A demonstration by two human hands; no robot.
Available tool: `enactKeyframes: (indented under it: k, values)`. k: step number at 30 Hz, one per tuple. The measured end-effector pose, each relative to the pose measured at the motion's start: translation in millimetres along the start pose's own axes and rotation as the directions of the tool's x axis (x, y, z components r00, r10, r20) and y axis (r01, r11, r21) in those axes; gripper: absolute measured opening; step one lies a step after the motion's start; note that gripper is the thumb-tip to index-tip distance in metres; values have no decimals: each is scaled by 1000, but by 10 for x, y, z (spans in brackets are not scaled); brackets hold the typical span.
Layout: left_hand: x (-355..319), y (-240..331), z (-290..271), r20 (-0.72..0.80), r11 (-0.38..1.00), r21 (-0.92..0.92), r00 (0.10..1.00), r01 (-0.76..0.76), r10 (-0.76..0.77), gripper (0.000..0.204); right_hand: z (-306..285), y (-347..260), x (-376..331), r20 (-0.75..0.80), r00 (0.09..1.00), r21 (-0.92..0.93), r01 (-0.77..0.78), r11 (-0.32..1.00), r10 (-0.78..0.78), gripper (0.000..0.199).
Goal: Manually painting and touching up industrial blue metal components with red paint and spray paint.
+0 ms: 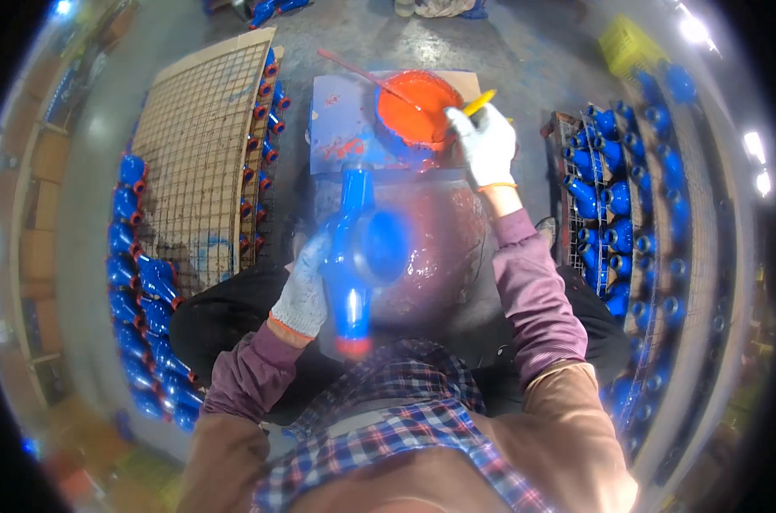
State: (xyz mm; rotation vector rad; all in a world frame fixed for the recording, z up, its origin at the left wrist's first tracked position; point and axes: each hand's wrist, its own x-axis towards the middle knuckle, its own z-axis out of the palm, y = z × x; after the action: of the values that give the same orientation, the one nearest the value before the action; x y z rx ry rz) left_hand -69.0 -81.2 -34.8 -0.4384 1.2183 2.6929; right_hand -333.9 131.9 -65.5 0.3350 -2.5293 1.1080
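My left hand (306, 286), in a pale work glove, is closed round a blue valve body (351, 248) held upright in front of me. Its lower end is red; the upper end is blue, and its round side opening is smeared by motion. In a white glove, my right hand (490, 145) grips a yellow-handled brush (479, 103) at the right rim of a paint bucket (386, 128). The brush's working end is hidden behind the fingers and the rim. Orange-red paint (418, 107) fills the bucket, and a thin red stick (354, 68) leans across its left side.
Below the bucket, a paint-smeared surface (448, 248) lies between my knees. At left stands a wire-mesh rack (200, 145) with several red-ended blue valve bodies (124, 269) beside it. More blue valve bodies (584, 197) fill racks at right. A yellow crate (627, 47) stands far right.
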Motion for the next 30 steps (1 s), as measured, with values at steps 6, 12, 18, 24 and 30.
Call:
enactKeyframes:
  k: [6, 12, 18, 24, 30]
  values:
    - [-9, 75, 171, 118, 681, 593, 882, -430, 455, 91, -320, 244, -225, -2, 969, 539, -208, 816, 248, 37]
    - [-112, 352, 601, 864, -381, 459, 303, -803, 402, 71, -897, 272, -580, 352, 821, 708, -548, 446, 449, 33]
    - [-132, 452, 794, 992, -617, -88, -10, -782, -130, 47, -1615, -442, -823, 361, 904, 526, -401, 750, 230, 38]
    - [-80, 376, 975, 978, -634, -164, -42, -755, -203, 53, -1749, -790, -786, 360, 933, 377, -156, 913, 11, 45]
    - [-49, 319, 1002, 987, -631, -116, -16, -767, -161, 55, -1990, -903, -1000, 116, 976, 461, 109, 880, -182, 30]
